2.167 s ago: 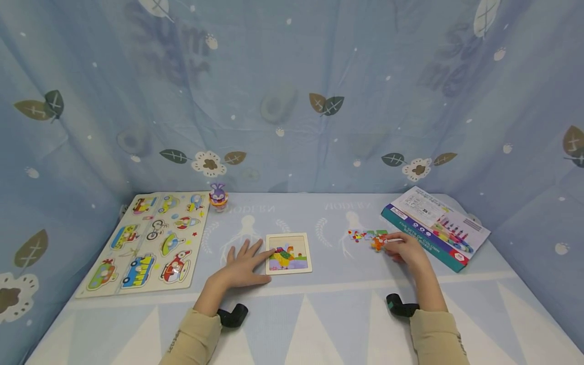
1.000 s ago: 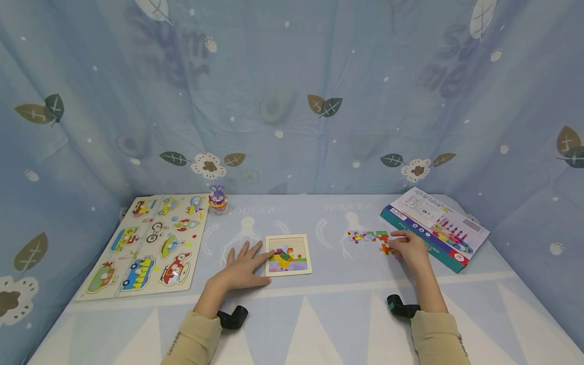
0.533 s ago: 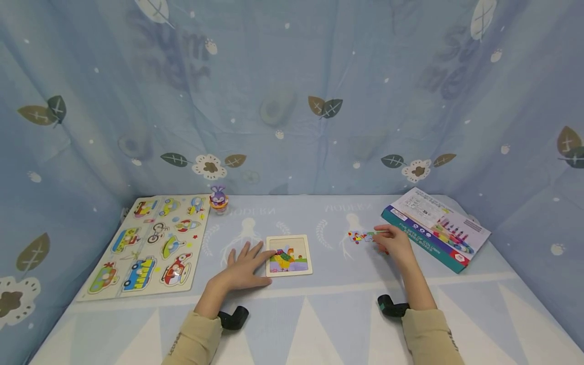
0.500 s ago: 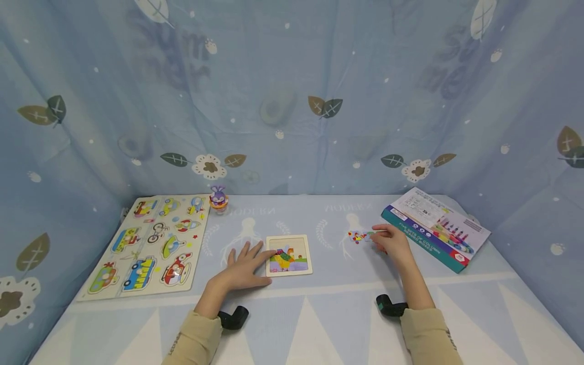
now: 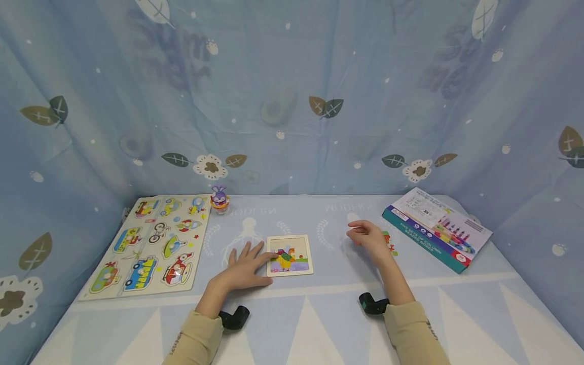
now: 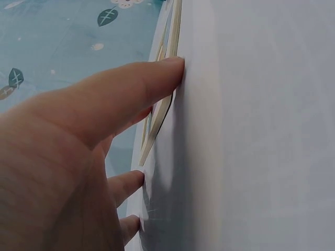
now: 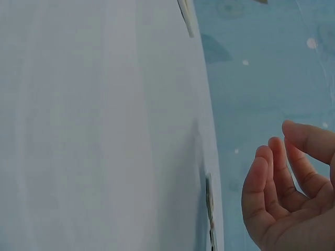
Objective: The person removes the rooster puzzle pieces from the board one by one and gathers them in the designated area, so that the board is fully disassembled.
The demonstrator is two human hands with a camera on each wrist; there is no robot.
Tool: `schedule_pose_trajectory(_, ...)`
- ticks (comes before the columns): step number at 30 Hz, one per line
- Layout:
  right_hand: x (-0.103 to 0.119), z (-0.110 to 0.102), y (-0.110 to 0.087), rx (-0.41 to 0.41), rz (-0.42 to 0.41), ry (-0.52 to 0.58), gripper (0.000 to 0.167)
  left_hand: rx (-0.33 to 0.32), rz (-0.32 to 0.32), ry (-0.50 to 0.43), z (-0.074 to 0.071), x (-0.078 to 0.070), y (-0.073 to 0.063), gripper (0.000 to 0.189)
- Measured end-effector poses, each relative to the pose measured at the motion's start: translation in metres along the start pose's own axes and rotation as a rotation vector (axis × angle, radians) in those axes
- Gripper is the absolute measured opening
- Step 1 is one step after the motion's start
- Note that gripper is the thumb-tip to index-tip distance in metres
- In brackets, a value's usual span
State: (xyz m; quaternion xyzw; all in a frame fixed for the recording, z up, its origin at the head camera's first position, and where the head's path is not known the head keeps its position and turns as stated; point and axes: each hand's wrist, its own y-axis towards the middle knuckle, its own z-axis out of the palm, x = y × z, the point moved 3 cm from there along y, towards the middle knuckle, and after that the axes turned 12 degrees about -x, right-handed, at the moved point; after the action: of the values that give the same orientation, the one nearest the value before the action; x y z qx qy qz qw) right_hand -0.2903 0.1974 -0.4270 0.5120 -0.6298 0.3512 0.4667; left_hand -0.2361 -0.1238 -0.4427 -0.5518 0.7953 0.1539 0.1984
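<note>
Puzzle frame (image 5: 290,243), small and square in pale wood, lies flat on the table (image 5: 292,291) a little left of the scene's middle; bright pieces fill the near part of its recess, and bare wood shows along the far part. The left hand (image 5: 243,269) is spread at its left side, fingers straight and apart, with the index finger reaching over the left rim onto the picture and the thumb tip at the near left corner. To the right, the right hand (image 5: 368,242) hangs above the table, its fingers loosely bent toward the thumb. Loose puzzle pieces (image 5: 387,237) in red and green lie just beyond it to the right, partly hidden by that hand.

Farther right, a beaded-column box (image 5: 435,228) lies at an angle. On the left is a large peg puzzle board (image 5: 147,243) with vehicle shapes, and a purple rabbit figure (image 5: 220,198) stands by its far right corner. Patterned blue cloth (image 5: 292,76) closes off the far side.
</note>
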Motion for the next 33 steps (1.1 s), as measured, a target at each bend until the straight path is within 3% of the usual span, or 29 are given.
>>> schedule_pose_trajectory(8,0.002,0.012,-0.003,0.015,-0.007,-0.054,0.032,-0.001,0.000,0.005,0.000,0.000,0.000,0.060)
schedule_pose_trajectory(33,0.017,0.066,-0.012,0.092,-0.020,0.035,0.026,0.002,0.007,-0.003,0.000,0.002,0.001,0.060)
